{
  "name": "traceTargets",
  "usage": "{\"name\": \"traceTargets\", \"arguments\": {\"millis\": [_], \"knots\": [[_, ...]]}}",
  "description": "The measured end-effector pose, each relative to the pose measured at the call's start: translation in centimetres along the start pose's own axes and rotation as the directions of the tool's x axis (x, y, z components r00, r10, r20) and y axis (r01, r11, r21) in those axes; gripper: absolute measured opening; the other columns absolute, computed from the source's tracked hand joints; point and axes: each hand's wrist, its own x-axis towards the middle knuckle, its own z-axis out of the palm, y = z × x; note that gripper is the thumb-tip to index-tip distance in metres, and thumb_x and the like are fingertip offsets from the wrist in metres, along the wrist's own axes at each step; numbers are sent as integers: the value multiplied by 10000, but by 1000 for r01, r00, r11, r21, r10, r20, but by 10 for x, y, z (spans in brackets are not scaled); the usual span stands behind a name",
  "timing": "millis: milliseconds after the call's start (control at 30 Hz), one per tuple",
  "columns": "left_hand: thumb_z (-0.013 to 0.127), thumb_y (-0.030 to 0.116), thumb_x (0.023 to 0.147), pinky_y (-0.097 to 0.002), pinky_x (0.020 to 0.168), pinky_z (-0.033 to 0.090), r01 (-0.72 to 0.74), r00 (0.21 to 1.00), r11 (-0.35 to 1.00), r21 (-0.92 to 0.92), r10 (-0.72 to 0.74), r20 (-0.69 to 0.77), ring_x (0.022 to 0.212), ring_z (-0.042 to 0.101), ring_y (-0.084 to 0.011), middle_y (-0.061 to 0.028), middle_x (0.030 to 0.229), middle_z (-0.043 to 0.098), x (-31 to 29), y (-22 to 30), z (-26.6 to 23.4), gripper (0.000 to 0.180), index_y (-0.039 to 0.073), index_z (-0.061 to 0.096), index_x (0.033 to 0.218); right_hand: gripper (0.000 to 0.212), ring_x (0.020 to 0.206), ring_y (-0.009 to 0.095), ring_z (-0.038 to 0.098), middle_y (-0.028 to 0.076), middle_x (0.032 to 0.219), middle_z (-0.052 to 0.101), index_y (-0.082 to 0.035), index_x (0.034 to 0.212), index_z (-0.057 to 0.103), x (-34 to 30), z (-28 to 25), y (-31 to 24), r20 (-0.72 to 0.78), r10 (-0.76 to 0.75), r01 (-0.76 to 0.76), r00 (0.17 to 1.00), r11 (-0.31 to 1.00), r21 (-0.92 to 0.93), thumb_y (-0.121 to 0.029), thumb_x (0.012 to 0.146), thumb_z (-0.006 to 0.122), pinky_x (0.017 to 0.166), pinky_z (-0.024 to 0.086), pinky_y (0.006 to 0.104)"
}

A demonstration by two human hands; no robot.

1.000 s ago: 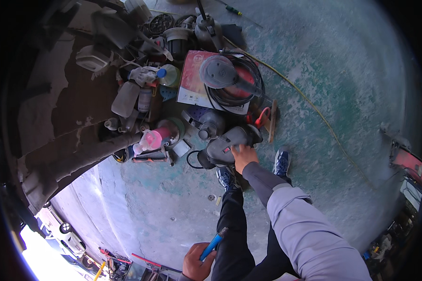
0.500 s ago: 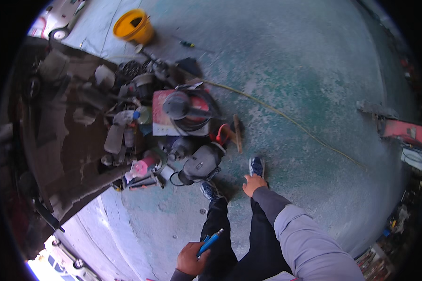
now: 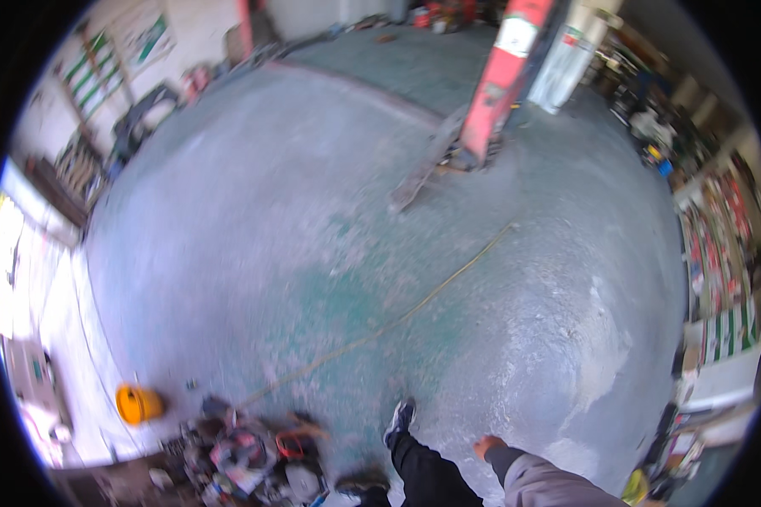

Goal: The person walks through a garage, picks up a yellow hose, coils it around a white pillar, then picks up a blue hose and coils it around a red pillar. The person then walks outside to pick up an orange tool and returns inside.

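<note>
Head view, with places told from the yellow bucket [image 3: 139, 405] standing on the worn green-grey floor [image 3: 228, 253]: the right hand [image 3: 488, 446] shows well to the right of the bucket and somewhat nearer the person, at the end of a dark cuff and a pale grey sleeve [image 3: 550, 483]. Its fingers look partly curled, but it is small and blurred, so I cannot tell whether they close on anything; it touches neither floor nor heap. The left hand is out of view, so its state cannot be told. A small blue piece [image 3: 319, 500], cut off by the lower edge, lies to the right of the bucket and nearer the person; what it belongs to is unclear. Just right of the bucket and nearer the person sits a crowded heap of workshop items, among them a red cable loop [image 3: 290, 445] and a rounded grey item [image 3: 303, 483], the rest too blurred to name. Between this heap and the right hand, also right of the bucket, are a dark trouser leg [image 3: 435, 469] and a blue-and-white shoe [image 3: 402, 416]. A yellow hose [image 3: 397, 324] runs across the floor right of the bucket, slanting away from the person. Far beyond the bucket, to its right, rises a red post [image 3: 488, 97].
</note>
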Motion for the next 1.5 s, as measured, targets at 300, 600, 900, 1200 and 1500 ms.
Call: {"name": "traceTargets", "arguments": {"millis": [300, 600, 900, 1200, 1500], "knots": [[562, 515, 929, -497, 863, 499, -154, 988, 963, 219, 151, 30, 1031, 627, -407, -208, 1084, 668, 210, 211, -145, 459, 98, 684, 1076, 361, 1053, 386, 640, 150, 1135, 690, -118, 1116, 670, 47, -56, 69, -16, -290, 290, 957, 957, 13, -366, 965, 455, 920, 494, 492], [545, 590, 904, -508, 830, 486, -233, 972, 926, 298, 211, 105, 974, 640, -398, -198, 996, 681, 351, 396, -204, 526, 92, 699, 974, 340, 1014, 348, 673, 132, 1073, 714, -136, 1049, 693, 84, -155, 139, -463, -158, 288, 872, 931, 226, -350, 959, 445, 839, 527, 523], [528, 665, 879, -518, 797, 473, -157, 933, 871, 466, -25, 360, 917, 653, -389, -188, 907, 693, 523, 482, -197, 608, 86, 714, 872, 411, 856, 329, 704, 184, 919, 718, -106, 918, 723, 97, -124, 241, 173, 434, -399, 884, 511, 761, -461, 915, 515, 726, 537, 507], [602, 603, 860, -500, 824, 499, -479, 878, 742, 468, 415, 240, 948, 665, -390, -188, 928, 713, 658, 727, -248, 529, 90, 720, 914, 360, 764, 301, 669, 159, 852, 687, -97, 939, 691, 135, -475, 255, -127, 363, -14, 923, 360, 933, -419, 917, 533, 641, 508, 475], [606, 531, 874, -453, 803, 526, -92, 991, 967, 237, 66, 118, 928, 681, -336, -131, 964, 723, 643, 860, -246, 450, 130, 708, 1051, 312, 673, 274, 633, 135, 785, 656, -88, 960, 660, 312, -710, 276, -203, 53, 145, 978, 526, 838, -376, 919, 550, 556, 478, 444]]}}
